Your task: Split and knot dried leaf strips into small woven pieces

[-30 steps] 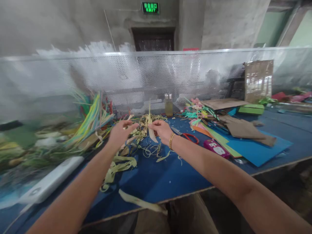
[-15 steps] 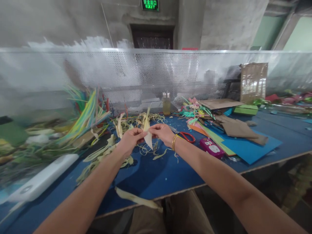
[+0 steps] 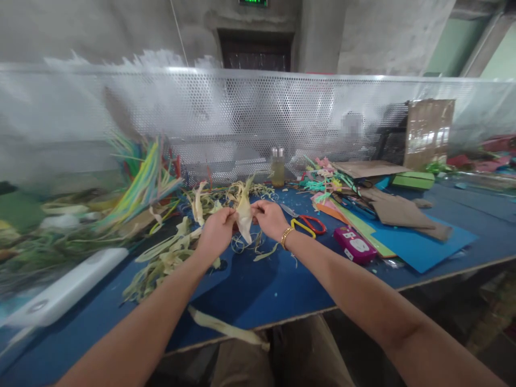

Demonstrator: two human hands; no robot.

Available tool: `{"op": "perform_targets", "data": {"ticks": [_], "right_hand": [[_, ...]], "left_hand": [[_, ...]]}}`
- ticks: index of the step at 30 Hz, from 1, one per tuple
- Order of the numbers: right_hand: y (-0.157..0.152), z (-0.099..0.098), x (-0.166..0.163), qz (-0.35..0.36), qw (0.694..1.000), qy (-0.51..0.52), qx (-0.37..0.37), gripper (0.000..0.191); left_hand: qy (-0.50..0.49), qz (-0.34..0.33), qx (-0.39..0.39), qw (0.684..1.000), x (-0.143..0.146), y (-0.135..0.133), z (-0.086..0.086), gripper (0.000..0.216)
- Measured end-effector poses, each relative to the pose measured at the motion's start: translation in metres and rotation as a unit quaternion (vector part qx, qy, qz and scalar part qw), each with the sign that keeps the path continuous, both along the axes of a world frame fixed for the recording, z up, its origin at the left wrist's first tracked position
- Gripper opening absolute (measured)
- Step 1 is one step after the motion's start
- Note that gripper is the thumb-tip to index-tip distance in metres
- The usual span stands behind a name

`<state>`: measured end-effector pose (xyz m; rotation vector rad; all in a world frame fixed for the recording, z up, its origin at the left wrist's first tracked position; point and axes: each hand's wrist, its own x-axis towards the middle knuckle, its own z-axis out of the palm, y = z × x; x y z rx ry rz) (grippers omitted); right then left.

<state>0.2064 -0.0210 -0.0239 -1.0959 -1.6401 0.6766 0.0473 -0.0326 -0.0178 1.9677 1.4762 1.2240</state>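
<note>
Between my two hands, above the blue table (image 3: 250, 301), a pale corn husk piece (image 3: 244, 217) is held up, its point hanging down and its frayed top upward. My left hand (image 3: 217, 231) pinches its left edge. On the opposite edge my right hand (image 3: 269, 219), with a gold bracelet at the wrist, is closed, its fingertips partly hidden behind the husk. Just beyond my right wrist lie scissors (image 3: 312, 224) with red and yellow handles. Husk strips (image 3: 161, 263) are heaped left of my left hand, and one long strip (image 3: 226, 327) lies at the front edge.
A white power strip (image 3: 68, 287) lies at left, near bundled coloured strips (image 3: 141, 188). At the back stands a bottle (image 3: 278, 171) before a perforated metal screen (image 3: 226, 118). To the right are a purple box (image 3: 353, 244), blue paper (image 3: 427, 250) and brown cardboard (image 3: 397, 207).
The husk has been turned and spread, so it looks broader between my hands. My fingers have moved slightly apart. The view has tilted down a little.
</note>
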Motion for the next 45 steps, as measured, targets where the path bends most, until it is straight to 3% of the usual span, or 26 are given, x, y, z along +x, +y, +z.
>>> {"op": "perform_targets", "data": {"ticks": [6, 12, 17, 21, 24, 27, 32, 38, 42, 45], "right_hand": [[-0.003, 0.001, 0.001, -0.025, 0.994, -0.076, 0.080, 0.017], [-0.013, -0.002, -0.007, 0.005, 0.994, -0.078, 0.075, 0.011], [-0.004, 0.009, 0.003, 0.034, 0.997, 0.010, 0.062, 0.015], [0.008, 0.030, 0.044, -0.040, 0.992, 0.114, 0.044, 0.017], [0.010, 0.039, 0.065, -0.088, 0.984, 0.150, 0.037, 0.021], [0.000, 0.037, 0.053, -0.049, 0.989, 0.136, 0.013, 0.026], [-0.021, 0.018, 0.001, 0.081, 0.990, 0.102, -0.061, 0.032], [-0.021, 0.009, -0.014, 0.069, 0.978, 0.175, -0.093, 0.022], [-0.017, 0.009, -0.010, 0.063, 0.979, 0.159, -0.106, 0.016], [-0.019, 0.009, -0.009, 0.041, 0.991, 0.108, -0.063, 0.016]], "left_hand": [[0.129, 0.015, 0.030, 0.991, -0.003, -0.005, 0.005, 0.025], [0.118, 0.030, 0.080, 0.989, 0.005, -0.008, 0.001, 0.021], [0.088, 0.076, 0.130, 0.985, 0.003, -0.008, 0.004, 0.021], [0.068, 0.146, 0.168, 0.973, -0.008, -0.007, 0.013, 0.021], [0.060, 0.146, 0.167, 0.973, -0.012, -0.007, 0.017, 0.019], [0.068, 0.113, 0.153, 0.979, -0.007, -0.011, 0.017, 0.019], [0.094, 0.066, 0.158, 0.981, 0.006, -0.018, 0.010, 0.022], [0.079, 0.080, 0.159, 0.981, 0.012, -0.016, 0.003, 0.023], [0.067, 0.090, 0.149, 0.983, 0.012, -0.016, 0.004, 0.024], [0.062, 0.088, 0.140, 0.984, 0.010, -0.016, 0.006, 0.026]]}}
